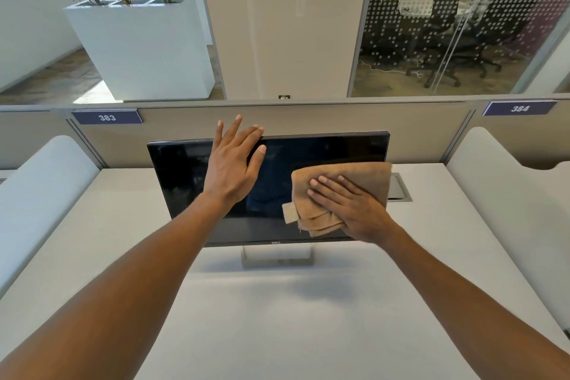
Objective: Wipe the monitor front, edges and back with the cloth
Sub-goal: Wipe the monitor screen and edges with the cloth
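A black monitor (182,176) with a dark screen stands on a silver base (277,257) in the middle of the white desk. My right hand (348,207) lies flat on a folded tan cloth (357,177) and presses it against the right half of the screen. The cloth reaches past the monitor's right edge. My left hand (231,163) is spread, fingers apart, over the screen near the top edge, holding nothing. I cannot tell whether it touches the monitor. The monitor's back is hidden.
The white desk (277,318) stretches toward me. A grey partition (308,117) with tags 383 and 384 stands behind the monitor. A cable hatch (401,191) sits right of the monitor. White curved dividers (46,182) flank the desk on both sides.
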{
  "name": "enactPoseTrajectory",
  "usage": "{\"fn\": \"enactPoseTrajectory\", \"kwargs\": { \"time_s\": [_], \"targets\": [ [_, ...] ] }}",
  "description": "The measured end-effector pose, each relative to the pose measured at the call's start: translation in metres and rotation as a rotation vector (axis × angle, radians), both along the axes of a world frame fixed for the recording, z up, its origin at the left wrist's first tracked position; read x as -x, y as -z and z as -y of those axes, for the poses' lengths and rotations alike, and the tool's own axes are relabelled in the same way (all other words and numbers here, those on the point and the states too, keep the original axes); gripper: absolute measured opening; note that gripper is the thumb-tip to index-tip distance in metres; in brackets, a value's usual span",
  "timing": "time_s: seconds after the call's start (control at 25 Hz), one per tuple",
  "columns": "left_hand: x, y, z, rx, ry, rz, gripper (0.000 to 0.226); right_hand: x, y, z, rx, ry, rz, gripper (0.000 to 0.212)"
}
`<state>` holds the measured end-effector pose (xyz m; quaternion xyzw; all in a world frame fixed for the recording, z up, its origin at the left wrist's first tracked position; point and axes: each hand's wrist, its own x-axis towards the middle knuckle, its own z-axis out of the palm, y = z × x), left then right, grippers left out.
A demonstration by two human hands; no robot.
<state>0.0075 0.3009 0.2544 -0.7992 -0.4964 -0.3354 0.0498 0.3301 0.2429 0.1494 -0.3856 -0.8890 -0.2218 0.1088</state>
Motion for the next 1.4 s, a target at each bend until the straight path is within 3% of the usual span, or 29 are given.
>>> {"fn": "enactPoseTrajectory", "kwargs": {
  "time_s": [0.12, 0.28, 0.52, 0.72, 0.96, 1.4],
  "targets": [
    [0.001, 0.0, 0.0, 0.012, 0.001, 0.0, 0.055, -0.014, -0.017, -0.008, -0.056, 0.07, -0.113, 0.059],
    [0.002, 0.001, -0.001, 0.002, 0.002, -0.008, 0.054, 0.0, -0.01, -0.003, -0.068, 0.166, -0.295, 0.068],
    [0.002, 0.002, -0.003, -0.003, -0.001, -0.022, 0.055, 0.036, 0.032, 0.011, 0.082, 0.026, -0.085, 0.066],
    [0.003, 0.003, -0.001, -0.006, -0.006, -0.04, 0.054, 0.054, 0.058, 0.023, 0.238, -0.043, 0.043, 0.083],
    [0.002, 0.0, 0.003, 0.003, 0.008, -0.055, 0.056, 0.015, 0.079, 0.043, 0.313, -0.057, 0.153, 0.072],
    [0.004, -0.002, 0.004, 0.025, 0.017, -0.073, 0.058, -0.051, 0.047, 0.034, 0.124, -0.012, 0.051, 0.08]
  ]
}}
